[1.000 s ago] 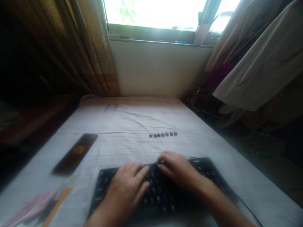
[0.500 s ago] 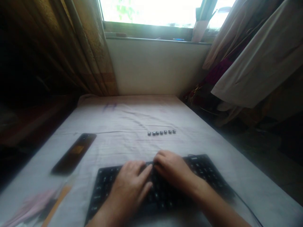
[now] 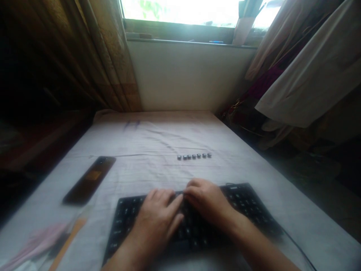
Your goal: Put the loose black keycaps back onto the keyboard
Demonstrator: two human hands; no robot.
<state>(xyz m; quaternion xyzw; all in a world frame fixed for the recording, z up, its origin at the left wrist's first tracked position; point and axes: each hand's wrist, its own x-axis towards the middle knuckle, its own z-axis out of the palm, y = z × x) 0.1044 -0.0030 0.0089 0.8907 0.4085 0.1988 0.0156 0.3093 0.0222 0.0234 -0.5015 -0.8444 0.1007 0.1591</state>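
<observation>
Since a second ago our left hand (image 3: 156,218) has edged inward over the black keyboard (image 3: 249,205), so that its index finger now ends just beside the bunched fingertips of our right hand (image 3: 208,199) near the middle of the far edge. From the head camera we see the left hand palm down across the left part of the keys, its thumb and index finger spread apart. Our right hand is curled, its fingers drawn in toward the thumb; the tips are hidden, so we cannot tell whether they pinch anything. The keyboard lies flat before us on a pale, wrinkled cloth (image 3: 146,169), and a dark cable (image 3: 299,248) trails past its right side. Beyond our hands, well apart from the keyboard, seven small dark pieces (image 3: 194,156) stand in a row. To our left lies a dark phone (image 3: 90,180), set at a slant; nearer to us are an orange-brown strip (image 3: 69,241) and some pink fabric (image 3: 42,241), both blurred. A gold-brown curtain (image 3: 104,56) hangs at left, pale garments (image 3: 313,79) hang at right, and between them we see a white wall (image 3: 188,75) beneath a bright window (image 3: 180,11).
</observation>
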